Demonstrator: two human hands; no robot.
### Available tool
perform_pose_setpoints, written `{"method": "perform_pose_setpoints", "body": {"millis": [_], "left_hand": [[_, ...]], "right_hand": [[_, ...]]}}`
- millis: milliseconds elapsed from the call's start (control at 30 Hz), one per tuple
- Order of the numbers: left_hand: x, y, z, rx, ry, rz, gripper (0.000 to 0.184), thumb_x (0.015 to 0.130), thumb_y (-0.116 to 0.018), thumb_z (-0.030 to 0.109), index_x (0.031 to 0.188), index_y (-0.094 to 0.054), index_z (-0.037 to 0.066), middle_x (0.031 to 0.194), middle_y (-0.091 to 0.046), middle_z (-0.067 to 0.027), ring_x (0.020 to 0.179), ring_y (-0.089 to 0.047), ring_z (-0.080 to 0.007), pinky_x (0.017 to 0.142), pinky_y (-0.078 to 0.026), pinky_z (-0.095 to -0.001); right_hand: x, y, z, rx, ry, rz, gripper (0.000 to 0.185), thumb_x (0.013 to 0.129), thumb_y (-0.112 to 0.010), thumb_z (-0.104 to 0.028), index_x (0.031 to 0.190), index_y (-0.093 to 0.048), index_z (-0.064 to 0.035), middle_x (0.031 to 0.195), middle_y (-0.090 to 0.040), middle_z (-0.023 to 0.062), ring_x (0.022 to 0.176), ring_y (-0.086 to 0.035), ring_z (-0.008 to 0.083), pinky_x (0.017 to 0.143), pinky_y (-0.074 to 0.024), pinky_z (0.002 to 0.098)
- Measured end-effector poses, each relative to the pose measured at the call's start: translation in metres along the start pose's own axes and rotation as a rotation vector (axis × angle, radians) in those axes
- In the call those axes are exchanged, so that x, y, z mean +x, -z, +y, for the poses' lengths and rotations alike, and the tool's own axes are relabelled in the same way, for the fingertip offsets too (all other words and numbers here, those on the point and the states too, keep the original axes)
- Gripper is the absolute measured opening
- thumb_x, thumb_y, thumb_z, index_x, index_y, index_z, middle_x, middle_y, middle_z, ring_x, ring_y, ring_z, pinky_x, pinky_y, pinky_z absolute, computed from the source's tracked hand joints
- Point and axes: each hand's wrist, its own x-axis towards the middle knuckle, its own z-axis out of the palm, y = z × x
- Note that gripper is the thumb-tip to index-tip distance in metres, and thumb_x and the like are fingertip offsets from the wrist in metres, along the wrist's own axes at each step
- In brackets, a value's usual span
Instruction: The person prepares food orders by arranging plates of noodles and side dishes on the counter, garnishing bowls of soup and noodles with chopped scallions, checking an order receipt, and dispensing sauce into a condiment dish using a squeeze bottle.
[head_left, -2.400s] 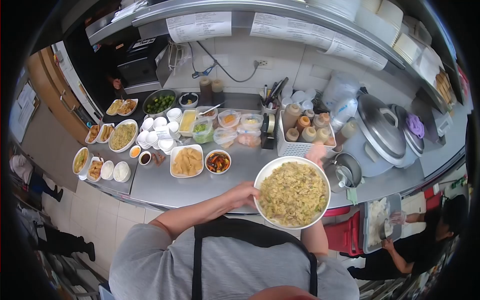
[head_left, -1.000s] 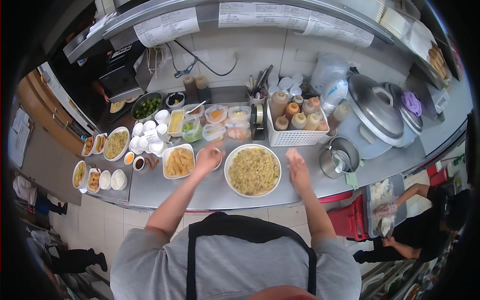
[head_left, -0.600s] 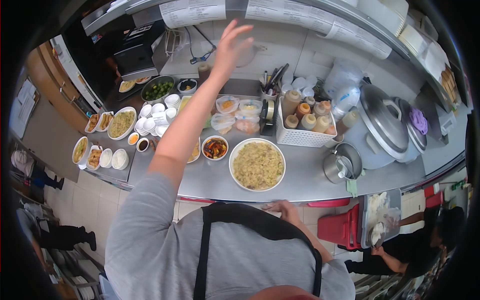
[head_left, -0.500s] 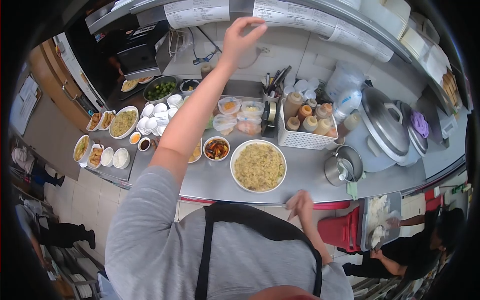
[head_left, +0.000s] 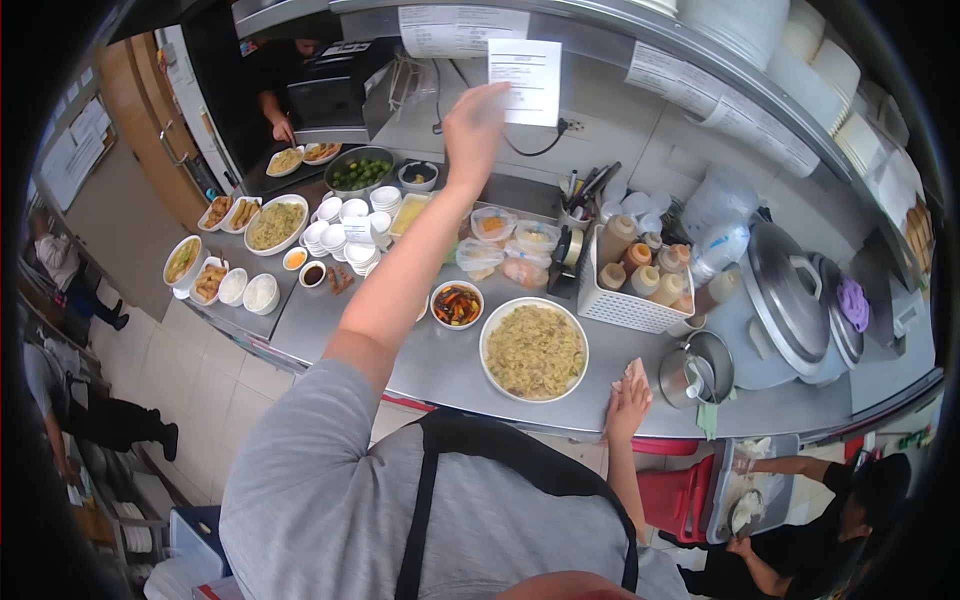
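My left hand (head_left: 475, 135), arm stretched up over the counter, pinches a printed order slip (head_left: 526, 84) by its lower left edge; its fingertips are blurred. Down at the counter's front edge, my right hand (head_left: 626, 408) rests on the metal with a small pale pink cloth (head_left: 637, 370) under its fingers. Left of that hand stands a large white bowl of yellowish noodle-like food (head_left: 534, 350). Beside it is a smaller bowl of dark and orange vegetables (head_left: 457, 305).
A white basket of sauce bottles (head_left: 640, 290) and a metal pot (head_left: 697, 368) are at right. Filled dishes (head_left: 277, 225) and small white cups (head_left: 330, 238) crowd the left. More slips (head_left: 720, 105) hang from the shelf. A co-worker (head_left: 830, 520) handles a tub at lower right.
My left hand has the slip now, apart from the row under the shelf. My right hand has moved from above the front edge onto the counter, with the pink cloth showing. The view has shifted.
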Motion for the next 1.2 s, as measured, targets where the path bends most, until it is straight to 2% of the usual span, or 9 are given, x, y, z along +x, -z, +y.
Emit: {"method": "perform_pose_setpoints", "body": {"millis": [300, 333, 400, 500, 567, 667, 733, 967, 1200], "left_hand": [[0.054, -0.026, 0.034, 0.08, -0.026, 0.024, 0.022, 0.07, -0.054, 0.001, 0.09, -0.063, 0.004, 0.088, -0.059, -0.0093, 0.079, -0.056, -0.0159, 0.069, -0.045, -0.0248], [0.057, -0.022, 0.026, 0.064, 0.243, -0.095, 0.029, 0.073, -0.054, 0.001, 0.101, -0.06, 0.005, 0.109, -0.051, -0.0111, 0.086, -0.053, -0.0143, 0.075, -0.042, -0.024], [0.046, -0.012, 0.026, 0.096, 0.089, -0.041, 0.025, 0.073, -0.055, 0.001, 0.098, -0.06, 0.002, 0.105, -0.052, -0.0106, 0.085, -0.052, -0.0143, 0.074, -0.041, -0.024], [0.021, 0.023, 0.021, 0.11, -0.206, 0.006, 0.02, 0.073, -0.056, 0.002, 0.093, -0.061, 0.001, 0.097, -0.056, -0.0095, 0.084, -0.053, -0.0157, 0.074, -0.042, -0.026], [-0.004, 0.058, 0.033, 0.407, -0.158, -0.016, 0.022, 0.071, -0.056, 0.0, 0.092, -0.061, 0.002, 0.094, -0.055, -0.0097, 0.084, -0.055, -0.0177, 0.072, -0.043, -0.027], [-0.049, 0.122, 0.003, 0.528, -0.065, -0.129, 0.018, 0.078, -0.055, 0.006, 0.095, -0.061, 0.002, 0.096, -0.057, -0.0038, 0.08, -0.054, -0.0123, 0.068, -0.043, -0.0219], [-0.081, 0.155, -0.01, 0.559, -0.043, -0.138, 0.018, 0.079, -0.055, 0.006, 0.096, -0.06, 0.002, 0.096, -0.057, -0.0045, 0.081, -0.054, -0.0127, 0.069, -0.044, -0.0223], [-0.166, 0.257, 0.018, 0.635, 0.722, 0.128, 0.023, 0.082, -0.054, 0.012, 0.102, -0.057, 0.001, 0.097, -0.057, -0.0072, 0.086, -0.054, -0.0131, 0.071, -0.047, -0.026], [-0.214, 0.344, 0.042, 0.539, 0.766, 0.221, 0.024, 0.083, -0.053, 0.015, 0.101, -0.056, 0.0, 0.093, -0.058, -0.0064, 0.082, -0.055, -0.0114, 0.069, -0.046, -0.0242]], "right_hand": [[-0.018, 0.006, -0.027, 0.614, 0.048, -0.027, 0.025, 0.076, -0.052, -0.001, 0.099, -0.061, -0.0077, 0.105, -0.057, 0.0153, 0.104, -0.05, 0.0324, 0.092, -0.036, 0.0383], [-0.028, 0.014, -0.036, 0.647, 0.15, -0.151, 0.02, 0.077, -0.052, -0.001, 0.094, -0.061, -0.0058, 0.1, -0.058, 0.0154, 0.098, -0.052, 0.033, 0.087, -0.039, 0.0365], [-0.046, 0.029, -0.047, 0.814, 0.304, -0.352, 0.014, 0.078, -0.053, -0.003, 0.089, -0.061, -0.0038, 0.089, -0.061, 0.0149, 0.085, -0.058, 0.0301, 0.078, -0.0437, 0.0332], [-0.04, 0.061, -0.038, 0.986, -0.318, -0.876, 0.011, 0.08, -0.052, -0.002, 0.086, -0.06, 0.0008, 0.093, -0.062, 0.0091, 0.083, -0.058, 0.019, 0.075, -0.044, 0.0281], [-0.017, 0.052, -0.014, 1.063, -0.316, -0.507, 0.015, 0.082, -0.05, -0.003, 0.091, -0.061, 0.0004, 0.099, -0.061, 0.0094, 0.088, -0.057, 0.0172, 0.075, -0.0442, 0.0261], [0.027, 0.038, 0.007, 0.888, -0.024, -0.254, 0.024, 0.082, -0.051, -0.009, 0.103, -0.058, -0.0021, 0.11, -0.056, 0.0139, 0.102, -0.053, 0.0232, 0.087, -0.039, 0.0307], [0.041, 0.012, 0.015, 0.15, 0.285, -0.155, 0.034, 0.083, -0.05, -0.016, 0.114, -0.052, -0.0042, 0.12, -0.047, 0.0176, 0.116, -0.042, 0.029, 0.098, -0.0273, 0.0367], [0.018, 0.003, -0.032, 0.469, 0.573, -0.216, 0.031, 0.081, -0.048, -0.008, 0.112, -0.052, -0.0036, 0.115, -0.051, 0.0162, 0.113, -0.043, 0.0325, 0.098, -0.028, 0.0405], [-0.037, 0.004, -0.134, 0.774, 0.86, -0.472, 0.029, 0.072, -0.053, -0.004, 0.101, -0.055, -0.0023, 0.103, -0.055, 0.014, 0.096, -0.052, 0.0316, 0.081, -0.04, 0.0416]]}}
